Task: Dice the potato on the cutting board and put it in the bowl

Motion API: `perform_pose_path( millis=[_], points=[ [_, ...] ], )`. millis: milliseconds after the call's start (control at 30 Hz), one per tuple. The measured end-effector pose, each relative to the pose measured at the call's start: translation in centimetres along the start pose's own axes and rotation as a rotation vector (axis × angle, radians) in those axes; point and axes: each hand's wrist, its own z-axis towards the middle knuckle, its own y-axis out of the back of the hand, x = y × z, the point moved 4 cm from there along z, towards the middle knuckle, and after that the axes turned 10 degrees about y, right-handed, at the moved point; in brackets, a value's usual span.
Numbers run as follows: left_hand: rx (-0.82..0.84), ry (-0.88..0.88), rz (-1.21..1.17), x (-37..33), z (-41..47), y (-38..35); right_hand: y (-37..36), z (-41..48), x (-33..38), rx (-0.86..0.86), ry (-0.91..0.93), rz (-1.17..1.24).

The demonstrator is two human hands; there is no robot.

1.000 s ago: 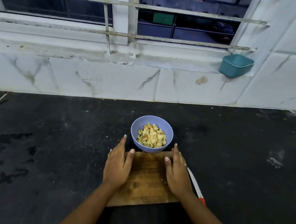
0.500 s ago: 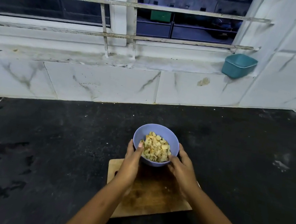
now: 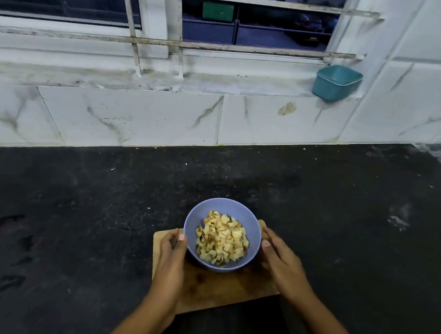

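Bowl: between your fingers, diced potato inside
Left hand: grips its left side
Right hand: grips right side

The bowl is between the left hand and the right hand, each touching its side, with the potato dice in it. Under both hands and the bowl lies the cutting board, flat on the counter; whether the bowl touches the board cannot be told. Well beyond the right hand, a container stands on the window ledge behind the counter.
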Motion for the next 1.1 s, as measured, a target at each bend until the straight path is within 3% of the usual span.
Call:
perform_pose_path(
  millis=[100,167,433,633,733,1100],
  points=[
    [-0.064,-0.035,0.020,-1.0,0.7,0.2,2.7,-0.6,-1.9,0.102,-0.165,-0.670],
    [-0.120,-0.061,0.045,-1.4,0.9,0.2,3.5,-1.9,-3.0,0.177,-0.335,-0.823],
    [-0.254,-0.256,0.206,-1.5,-0.7,-0.6,3.7,-2.1,-3.4,0.182,-0.430,-0.717],
    [-0.289,-0.309,0.242,-1.1,-0.8,-0.5,2.3,0.7,-0.4,-0.015,-0.208,-0.554],
    [-0.293,-0.311,0.233,-1.1,-0.7,-0.3,-0.2,1.6,0.3,0.027,-0.099,-0.450],
    [-0.369,-0.306,0.216,-1.4,0.3,0.9,-0.1,2.7,-1.2,0.047,-0.072,-0.368]
  ],
)
